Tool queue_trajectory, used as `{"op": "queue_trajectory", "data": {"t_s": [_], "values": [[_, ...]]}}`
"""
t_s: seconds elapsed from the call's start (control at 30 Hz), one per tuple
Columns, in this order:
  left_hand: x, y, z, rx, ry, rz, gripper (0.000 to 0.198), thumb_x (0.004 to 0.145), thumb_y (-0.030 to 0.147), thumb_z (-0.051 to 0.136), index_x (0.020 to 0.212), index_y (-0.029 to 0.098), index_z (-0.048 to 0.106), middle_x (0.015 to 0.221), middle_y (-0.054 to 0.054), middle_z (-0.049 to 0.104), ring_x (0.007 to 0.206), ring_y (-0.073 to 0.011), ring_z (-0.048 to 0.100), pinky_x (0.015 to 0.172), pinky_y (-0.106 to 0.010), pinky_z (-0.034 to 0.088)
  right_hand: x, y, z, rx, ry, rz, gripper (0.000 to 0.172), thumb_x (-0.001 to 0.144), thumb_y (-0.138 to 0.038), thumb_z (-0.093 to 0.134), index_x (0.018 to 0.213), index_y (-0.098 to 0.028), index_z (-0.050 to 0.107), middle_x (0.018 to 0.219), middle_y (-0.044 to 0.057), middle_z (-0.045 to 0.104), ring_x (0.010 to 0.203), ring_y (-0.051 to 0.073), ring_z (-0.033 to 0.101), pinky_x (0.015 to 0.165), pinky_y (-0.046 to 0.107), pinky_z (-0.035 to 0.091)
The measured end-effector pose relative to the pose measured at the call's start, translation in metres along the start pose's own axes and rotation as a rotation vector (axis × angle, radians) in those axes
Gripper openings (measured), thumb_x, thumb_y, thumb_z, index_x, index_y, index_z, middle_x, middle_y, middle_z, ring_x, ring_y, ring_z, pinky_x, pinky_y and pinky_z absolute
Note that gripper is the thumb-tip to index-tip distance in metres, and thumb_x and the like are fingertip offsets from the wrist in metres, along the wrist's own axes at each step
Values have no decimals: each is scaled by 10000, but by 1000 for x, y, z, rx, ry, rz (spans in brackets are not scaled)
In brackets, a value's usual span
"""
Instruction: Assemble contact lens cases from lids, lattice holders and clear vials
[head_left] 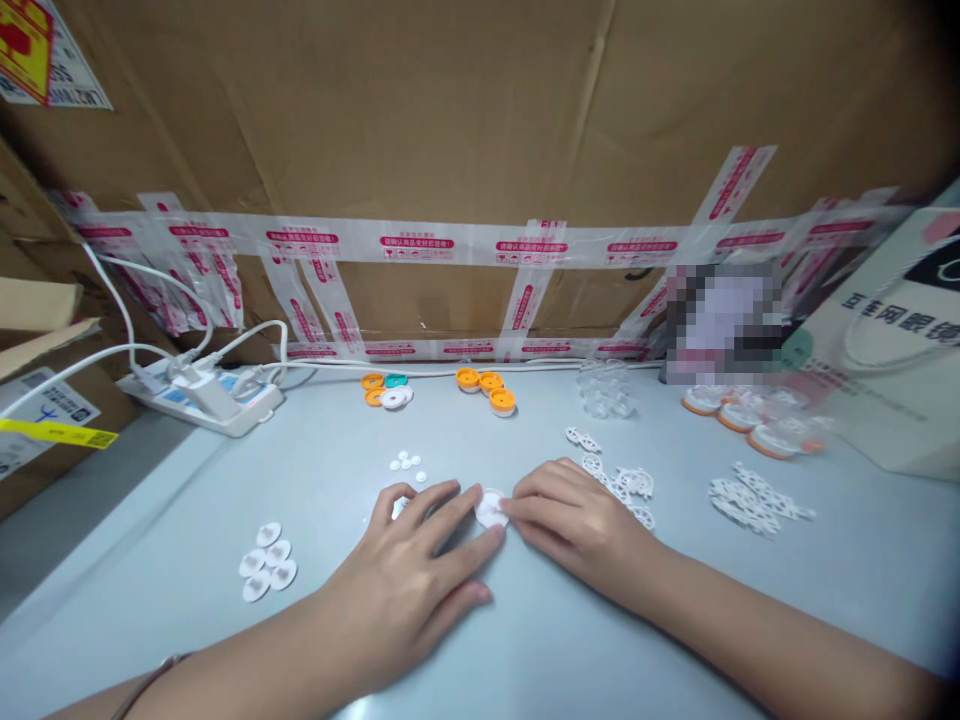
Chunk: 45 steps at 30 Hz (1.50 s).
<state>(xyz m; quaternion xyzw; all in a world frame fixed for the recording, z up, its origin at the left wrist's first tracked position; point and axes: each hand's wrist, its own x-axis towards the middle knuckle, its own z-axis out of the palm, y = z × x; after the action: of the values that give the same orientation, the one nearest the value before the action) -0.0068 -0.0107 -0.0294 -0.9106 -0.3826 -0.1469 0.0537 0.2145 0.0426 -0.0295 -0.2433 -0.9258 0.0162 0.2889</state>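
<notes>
A round white plastic disc (pixel 490 511) lies on the table between my two hands. My left hand (pixel 420 565) rests palm down with its fingers spread, the fingertips touching the disc's left and near edges. From the right, my right hand (pixel 574 520) brings its thumb and fingertips together at the disc's right side. A small whitish bit shows at that pinch, too blurred to name. Partly covered by my left fingers is another white piece (pixel 400 508). Openwork white plastic parts (pixel 636 483) lie just beyond my right hand.
Printed white discs (pixel 268 562) lie at left, small white caps (pixel 406 461) beyond my left hand. Orange rings (pixel 490 382), clear plastic pieces (pixel 606 390) and orange-based domes (pixel 776 438) line the back. A power strip (pixel 247 408), cardboard box (pixel 450 120) and paper bag (pixel 885 400) border the table.
</notes>
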Motion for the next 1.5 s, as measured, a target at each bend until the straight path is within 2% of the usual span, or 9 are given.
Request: {"op": "queue_trajectory", "data": {"t_s": [0.57, 0.8, 1.07, 1.33, 1.5], "values": [[1, 1, 0, -12, -16, -1, 362, 911, 385, 400, 1262, 317, 453, 1330, -53, 479, 1151, -275, 454, 875, -451, 298, 0, -3, -4, -21, -89, -1, 177, 871, -157, 459, 946, -175, 618, 810, 53, 644, 769, 156, 555, 683, 304, 397], [1, 0, 0, 5, -33, -6, 367, 919, 383, 381, 1279, 325, 429, 1341, -52, 467, 1157, -276, 448, 872, -465, 288, -1, -4, -2, 61, -44, 92, 192, 842, -142, 478, 973, -183, 612, 828, 54, 627, 765, 155, 548, 693, 308, 404], [0, 2, -3, 29, -86, -3, 365, 927, 371, 366, 1283, 313, 419, 1356, -55, 447, 1186, -275, 419, 887, -481, 283, -1, -7, -3, 74, -108, 128, 164, 826, -173, 496, 899, -179, 643, 817, 56, 604, 744, 155, 535, 690, 315, 397], [2, 2, -8, -9, -100, -6, 369, 927, 340, 375, 1296, 332, 402, 1362, -47, 437, 1184, -265, 419, 877, -458, 292, 0, -5, -7, 173, 46, 232, 142, 822, -174, 523, 933, -189, 611, 846, 41, 625, 792, 150, 562, 740, 307, 400], [1, 3, -10, -78, -31, -31, 354, 926, 292, 386, 1275, 311, 437, 1324, -45, 481, 1154, -234, 444, 879, -422, 292, 7, 8, -21, 204, 108, 392, 106, 836, -194, 492, 778, -181, 580, 773, 25, 616, 752, 143, 565, 716, 280, 411]]}}
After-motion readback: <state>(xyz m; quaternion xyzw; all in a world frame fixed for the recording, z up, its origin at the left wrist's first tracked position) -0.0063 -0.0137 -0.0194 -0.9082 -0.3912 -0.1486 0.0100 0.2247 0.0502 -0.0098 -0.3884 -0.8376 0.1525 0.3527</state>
